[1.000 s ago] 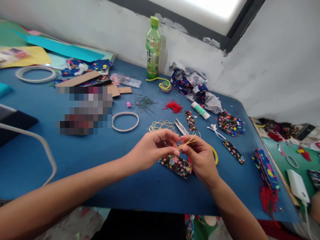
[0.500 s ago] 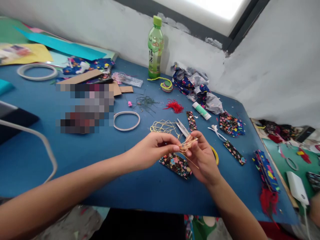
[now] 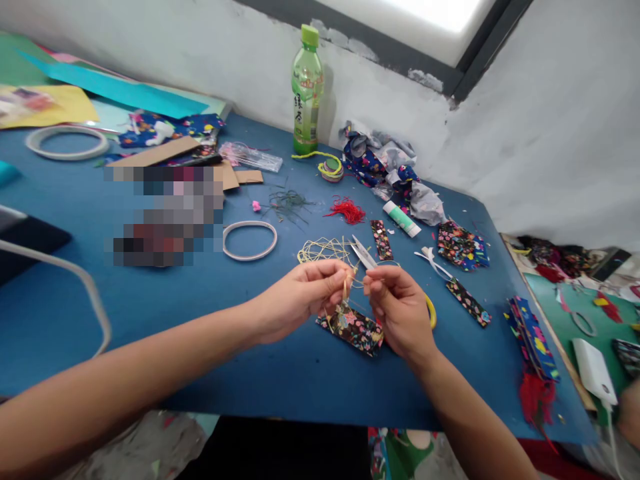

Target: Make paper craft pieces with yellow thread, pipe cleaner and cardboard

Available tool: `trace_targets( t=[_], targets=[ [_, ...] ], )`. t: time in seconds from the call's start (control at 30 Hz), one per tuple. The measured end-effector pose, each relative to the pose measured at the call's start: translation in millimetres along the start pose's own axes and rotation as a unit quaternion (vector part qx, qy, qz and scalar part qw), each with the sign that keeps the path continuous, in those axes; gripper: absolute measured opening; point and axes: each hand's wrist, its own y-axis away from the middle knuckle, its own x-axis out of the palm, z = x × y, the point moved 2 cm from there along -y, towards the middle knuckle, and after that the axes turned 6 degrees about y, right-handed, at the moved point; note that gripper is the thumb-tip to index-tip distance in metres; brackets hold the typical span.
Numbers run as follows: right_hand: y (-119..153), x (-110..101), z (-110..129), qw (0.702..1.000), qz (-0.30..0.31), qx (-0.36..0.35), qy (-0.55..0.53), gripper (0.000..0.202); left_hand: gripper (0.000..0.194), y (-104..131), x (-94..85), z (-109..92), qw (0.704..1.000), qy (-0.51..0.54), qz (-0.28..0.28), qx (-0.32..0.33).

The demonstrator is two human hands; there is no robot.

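Just above the blue table, my left hand (image 3: 310, 293) pinches a small bundle of pale yellow cord (image 3: 345, 288). My right hand (image 3: 403, 310) is closed by its fingertips on a strand of the same cord, a short gap away. Beneath both hands lies a dark floral fabric piece (image 3: 353, 330). Scissors (image 3: 364, 253) rest behind my right hand, blades pointing away; their yellow handle shows partly beside it. A loose tangle of yellow cord (image 3: 323, 251) lies on the table beyond my left hand.
Behind the hands are red threads (image 3: 347, 210), dark green threads (image 3: 290, 203), a glue stick (image 3: 402, 219) and a green bottle (image 3: 307, 93). A white tape ring (image 3: 250, 257) sits left. Floral strips (image 3: 467, 301) and a blue fabric piece with red tassel (image 3: 533, 340) lie right.
My hands have moved apart. The cord loops that stretched between them are now bunched at my left fingers, with thin strands between the hands.
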Motion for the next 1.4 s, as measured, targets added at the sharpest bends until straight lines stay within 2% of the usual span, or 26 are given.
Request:
trace_targets(
  t=[0.13,0.27,0.37,0.5,0.6,0.67,0.8,0.9,1.0,1.07,1.13,1.2,1.27,1.4],
  targets=[
    [-11,-15,-1,0.995,-0.041,-0.039,0.08,0.013,0.018,-2,-6.8,-19,0.997,0.033,-0.034,0.064],
    [-18,-25,0,0.997,-0.07,-0.01,0.039,0.02,0.012,-5,-16.9,-37,0.985,0.006,-0.094,0.144],
    [-19,-25,4,0.998,-0.064,0.006,-0.001,0.019,0.01,-10,-25.2,-36,0.98,-0.029,-0.14,0.141],
    [-19,-16,16,1.0,-0.027,-0.005,-0.01,0.023,0.015,-16,-29.6,-33,0.98,-0.051,-0.155,0.118],
    [-22,-5,28,0.999,0.014,-0.037,0.016,0.035,0.023,-16,-27.7,-36,0.982,-0.035,-0.148,0.114],
    [-27,4,36,0.993,0.034,-0.088,0.072,0.037,0.024,-14,-25.6,-40,0.984,-0.018,-0.128,0.119],
    [-44,20,53,0.945,0.061,-0.225,0.228,0.035,0.023,-12,-22.2,-43,0.99,0.011,-0.068,0.124],
    [-54,28,61,0.919,0.088,-0.267,0.275,0.035,0.03,-12,-20.8,-39,0.994,0.015,-0.041,0.1],
    [-58,26,59,0.894,0.061,-0.293,0.333,0.028,0.036,-13,-20.2,-36,0.997,0.014,-0.024,0.073],
    [-56,19,49,0.89,0.032,-0.302,0.339,0.028,0.035,-13,-19.9,-34,0.998,0.013,-0.012,0.066],
    [-51,12,34,0.912,0.045,-0.262,0.311,0.033,0.03,-13,-19.1,-33,0.997,0.013,0.005,0.071],
    [-43,8,16,0.944,0.09,-0.164,0.271,0.043,0.026,-12,-17.7,-32,0.996,0.014,0.019,0.081],
    [-32,7,3,0.963,0.115,-0.079,0.23,0.05,0.032,-12,-16.6,-31,0.996,0.013,0.02,0.088],
    [-11,8,-8,0.983,0.086,-0.024,0.163,0.039,0.041,-12,-15.5,-25,0.994,-0.028,0.019,0.105]
  ],
)
